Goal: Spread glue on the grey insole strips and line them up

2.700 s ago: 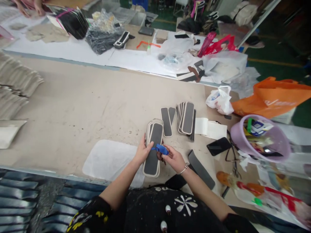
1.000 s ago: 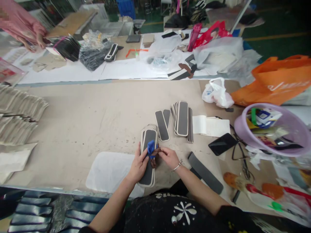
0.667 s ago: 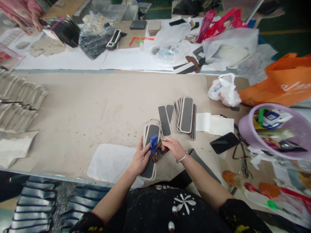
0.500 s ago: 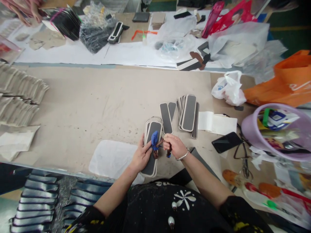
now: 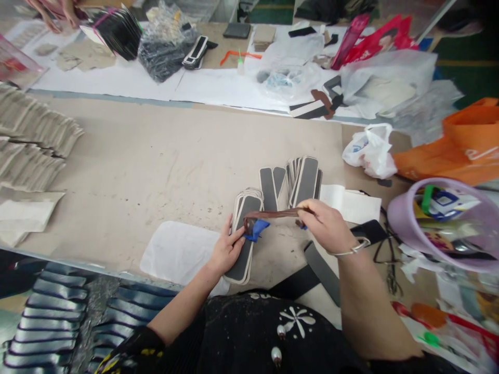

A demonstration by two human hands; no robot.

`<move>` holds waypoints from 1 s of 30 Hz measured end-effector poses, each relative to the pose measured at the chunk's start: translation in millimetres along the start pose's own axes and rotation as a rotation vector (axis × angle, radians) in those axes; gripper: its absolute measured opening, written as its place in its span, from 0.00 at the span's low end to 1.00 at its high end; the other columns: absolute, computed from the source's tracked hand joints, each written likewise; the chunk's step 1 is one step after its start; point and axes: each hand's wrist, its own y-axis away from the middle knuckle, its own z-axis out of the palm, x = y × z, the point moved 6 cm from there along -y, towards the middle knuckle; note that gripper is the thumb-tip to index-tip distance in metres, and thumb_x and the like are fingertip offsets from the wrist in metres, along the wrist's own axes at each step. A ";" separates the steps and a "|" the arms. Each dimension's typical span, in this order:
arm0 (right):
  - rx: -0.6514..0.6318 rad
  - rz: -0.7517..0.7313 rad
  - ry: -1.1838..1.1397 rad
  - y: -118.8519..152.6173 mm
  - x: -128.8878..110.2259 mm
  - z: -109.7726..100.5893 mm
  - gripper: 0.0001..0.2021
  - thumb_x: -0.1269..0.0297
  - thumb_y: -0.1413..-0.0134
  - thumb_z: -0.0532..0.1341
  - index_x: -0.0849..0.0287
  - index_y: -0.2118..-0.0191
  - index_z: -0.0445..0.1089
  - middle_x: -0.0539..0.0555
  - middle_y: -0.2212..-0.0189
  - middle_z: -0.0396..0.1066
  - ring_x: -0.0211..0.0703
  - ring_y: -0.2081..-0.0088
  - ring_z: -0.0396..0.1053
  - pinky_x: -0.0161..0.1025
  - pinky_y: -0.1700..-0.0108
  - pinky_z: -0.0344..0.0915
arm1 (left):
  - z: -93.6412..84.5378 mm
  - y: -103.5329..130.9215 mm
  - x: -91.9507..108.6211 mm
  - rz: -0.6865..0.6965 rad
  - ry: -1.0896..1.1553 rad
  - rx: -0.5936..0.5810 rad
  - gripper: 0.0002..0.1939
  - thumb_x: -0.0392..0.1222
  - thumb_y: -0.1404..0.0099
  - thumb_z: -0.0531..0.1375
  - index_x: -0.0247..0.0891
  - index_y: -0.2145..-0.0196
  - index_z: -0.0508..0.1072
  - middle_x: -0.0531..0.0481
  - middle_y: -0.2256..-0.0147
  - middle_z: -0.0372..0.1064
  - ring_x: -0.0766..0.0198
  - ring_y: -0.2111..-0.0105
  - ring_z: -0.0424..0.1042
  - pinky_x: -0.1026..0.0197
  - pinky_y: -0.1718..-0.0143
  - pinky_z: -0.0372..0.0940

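My left hand [image 5: 227,250] grips the near left side of a stack of grey panels with beige borders [image 5: 242,259], thumb along the edge and fingers on top. By its fingertips lies a blue piece of cloth [image 5: 257,230]. A thin brown strip [image 5: 278,213] runs taut from there to my right hand [image 5: 322,223], whose fingers are closed on its other end. Whether my left fingertips also pin the strip cannot be made out. Behind the stack are two loose panels [image 5: 267,187] and a fanned pile of similar panels [image 5: 306,182].
A phone [image 5: 368,232], white paper pieces [image 5: 360,202] and a lilac bucket [image 5: 403,223] stand to the right. Dark strips [image 5: 300,283] lie near my body. A translucent sheet [image 5: 175,252] is at left. Across the table are a co-worker's hands [image 5: 60,21].
My right hand has moved right and pulled the brown strip out long. The blue cloth has flopped to the right. My left hand stays on the stack.
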 end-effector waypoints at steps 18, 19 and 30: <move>-0.115 -0.162 0.098 53.7 6.0 150.5 0.06 0.66 0.44 0.60 0.60 0.60 0.67 0.56 0.61 0.67 0.44 0.58 0.66 0.40 0.54 0.65 | -20.6 -11.5 16.1 0.174 -0.022 0.155 0.05 0.36 0.33 0.51 0.38 0.67 0.65 0.47 0.64 0.66 0.61 0.60 0.65 0.57 0.55 0.60; -0.099 -0.166 0.090 51.9 7.5 149.3 0.03 0.69 0.43 0.58 0.60 0.62 0.66 0.56 0.63 0.67 0.44 0.59 0.66 0.40 0.55 0.65 | -21.9 -11.4 8.2 0.082 0.066 0.185 0.05 0.38 0.33 0.51 0.38 0.66 0.65 0.48 0.65 0.66 0.62 0.61 0.65 0.59 0.56 0.60; -0.075 -0.196 0.069 46.7 4.3 156.7 0.06 0.64 0.44 0.59 0.60 0.62 0.66 0.57 0.63 0.63 0.46 0.59 0.62 0.43 0.54 0.62 | -29.3 -14.0 2.7 0.035 0.145 0.015 0.14 0.34 0.42 0.58 0.39 0.57 0.69 0.50 0.66 0.69 0.64 0.65 0.68 0.62 0.61 0.64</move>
